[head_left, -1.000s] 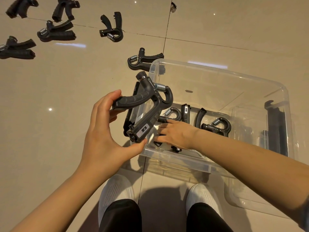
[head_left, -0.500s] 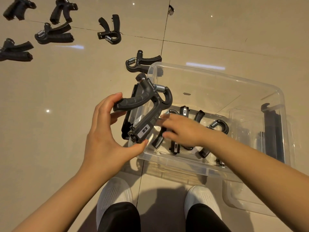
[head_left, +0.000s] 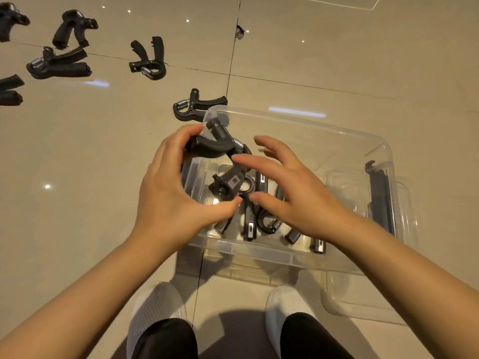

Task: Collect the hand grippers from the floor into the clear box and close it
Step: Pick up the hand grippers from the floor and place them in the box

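Observation:
My left hand (head_left: 166, 198) grips a black hand gripper (head_left: 220, 156) by its two handles, above the left end of the clear box (head_left: 350, 141). My right hand (head_left: 290, 187) hovers beside it with fingers spread, its fingertips close to the gripper's spring end; whether they touch is unclear. Several grippers (head_left: 250, 226) lie on the box floor under my hands. Another gripper (head_left: 193, 107) lies on the floor against the box's far left corner. More grippers (head_left: 149, 62) (head_left: 58, 66) are scattered on the tiles at upper left.
The clear lid (head_left: 363, 301) lies on the floor at the box's right side, partly under it. A black clip (head_left: 379, 195) stands at the box's right end. My white shoes (head_left: 155, 309) are just below the box. Beige glossy tiles surround everything.
My right hand rose out of the box and came up beside the held gripper. My left hand carried the gripper rightward, over the box.

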`<state>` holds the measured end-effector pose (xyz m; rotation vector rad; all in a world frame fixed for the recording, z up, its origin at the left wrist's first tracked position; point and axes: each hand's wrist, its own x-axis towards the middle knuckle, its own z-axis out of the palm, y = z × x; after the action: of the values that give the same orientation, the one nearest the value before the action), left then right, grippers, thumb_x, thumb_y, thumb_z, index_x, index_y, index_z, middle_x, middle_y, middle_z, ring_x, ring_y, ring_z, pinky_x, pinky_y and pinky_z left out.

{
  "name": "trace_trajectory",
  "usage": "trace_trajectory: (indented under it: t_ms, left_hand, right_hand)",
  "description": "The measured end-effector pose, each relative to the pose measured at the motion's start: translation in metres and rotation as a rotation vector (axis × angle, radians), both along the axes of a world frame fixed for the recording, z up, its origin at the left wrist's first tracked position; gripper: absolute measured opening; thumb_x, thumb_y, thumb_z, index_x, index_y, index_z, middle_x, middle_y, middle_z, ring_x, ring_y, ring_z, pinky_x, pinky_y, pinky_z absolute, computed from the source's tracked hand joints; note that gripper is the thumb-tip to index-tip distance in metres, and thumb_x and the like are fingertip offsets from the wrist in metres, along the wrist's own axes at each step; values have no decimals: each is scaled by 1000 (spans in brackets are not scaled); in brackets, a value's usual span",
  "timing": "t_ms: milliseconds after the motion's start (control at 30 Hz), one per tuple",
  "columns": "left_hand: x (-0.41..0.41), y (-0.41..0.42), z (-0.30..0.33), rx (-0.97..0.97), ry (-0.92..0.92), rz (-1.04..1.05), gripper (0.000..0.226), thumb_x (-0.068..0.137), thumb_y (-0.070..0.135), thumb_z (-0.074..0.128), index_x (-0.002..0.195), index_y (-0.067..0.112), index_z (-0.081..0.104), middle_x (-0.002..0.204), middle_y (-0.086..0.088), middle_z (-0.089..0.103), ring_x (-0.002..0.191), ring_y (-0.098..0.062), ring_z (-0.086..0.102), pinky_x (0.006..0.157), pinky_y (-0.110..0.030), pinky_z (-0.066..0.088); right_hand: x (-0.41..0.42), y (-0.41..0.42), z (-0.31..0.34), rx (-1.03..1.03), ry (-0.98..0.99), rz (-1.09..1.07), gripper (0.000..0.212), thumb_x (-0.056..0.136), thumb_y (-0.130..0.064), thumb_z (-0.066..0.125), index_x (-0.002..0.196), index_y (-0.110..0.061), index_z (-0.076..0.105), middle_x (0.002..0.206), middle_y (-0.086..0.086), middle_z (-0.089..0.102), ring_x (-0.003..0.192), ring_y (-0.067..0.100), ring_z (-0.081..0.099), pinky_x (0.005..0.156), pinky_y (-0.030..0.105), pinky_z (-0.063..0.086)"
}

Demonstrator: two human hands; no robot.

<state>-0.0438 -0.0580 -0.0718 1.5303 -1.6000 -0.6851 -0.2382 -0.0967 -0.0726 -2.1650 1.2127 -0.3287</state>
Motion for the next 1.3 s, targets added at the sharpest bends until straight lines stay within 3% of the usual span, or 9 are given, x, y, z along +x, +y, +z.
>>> trace_trajectory:
  t_ms: [167,333,433,633,733,867,1067,1167,1300]
  left_hand:
    - [-32,-6,-2,-5,-27,-214,93,52,60,72,133,38,32,126,28,39,115,6,44,100,-19,36]
    - [-17,-6,-32,-9,-565,-286,98,65,83,42,147,33,17,151,4,28,140,-15,21,115,-47,11]
    - [-17,-6,-41,-25,-661,-278,85,76,76,37,146,28,24,150,-2,32,142,-22,21,114,-52,14]
    - [-12,-5,-39,-135,-257,49,40,85,21,54,124,11,52,123,-7,51,115,-12,44,96,-22,34]
    - [-10,-7,-36,-25,-59,167,42,85,16,55,126,17,48,120,4,44,106,7,43,85,-11,41]
    - [-10,-7,-37,6,-57,165,43,84,21,55,126,20,48,120,11,42,105,11,43,82,-4,39]
    - [-9,-6,-39,35,-72,118,45,82,23,57,126,22,48,120,14,39,106,17,39,85,1,34]
    - [-8,-6,-39,33,-72,111,45,81,21,57,125,21,49,119,12,41,104,14,39,85,2,31]
    - [-8,-7,-39,43,-56,109,44,81,22,58,123,25,48,118,12,41,104,17,38,85,2,31]
  right_hand:
    - [-32,-5,8,-295,84,176,36,77,-26,64,112,-20,63,108,-3,67,98,20,62,79,35,50]
    - [-74,-3,-14,-386,407,350,26,83,-24,66,109,-18,62,90,1,68,73,28,65,54,38,52]
    - [-89,-5,-26,-391,558,427,24,80,-18,71,102,-16,62,79,1,65,65,26,62,49,35,50]
    - [-65,-19,-54,-517,652,734,24,74,-5,68,96,-15,62,78,3,63,68,25,59,65,36,50]
    - [-39,-26,-73,-657,695,908,26,69,-9,73,92,-17,64,74,2,62,66,24,57,70,35,46]
    - [-11,-27,-100,-679,705,1020,16,72,-18,72,87,-22,67,78,-2,65,70,19,58,71,30,46]
    - [-20,-29,-112,-414,545,586,47,66,-11,76,110,-14,59,105,7,62,94,27,59,77,38,50]
    - [-45,-37,-108,-122,705,244,69,77,-31,71,136,-17,38,135,8,44,120,28,45,94,39,42]
    - [-62,-46,-119,44,806,168,94,74,-52,69,148,-26,16,150,6,24,131,29,35,106,42,33]
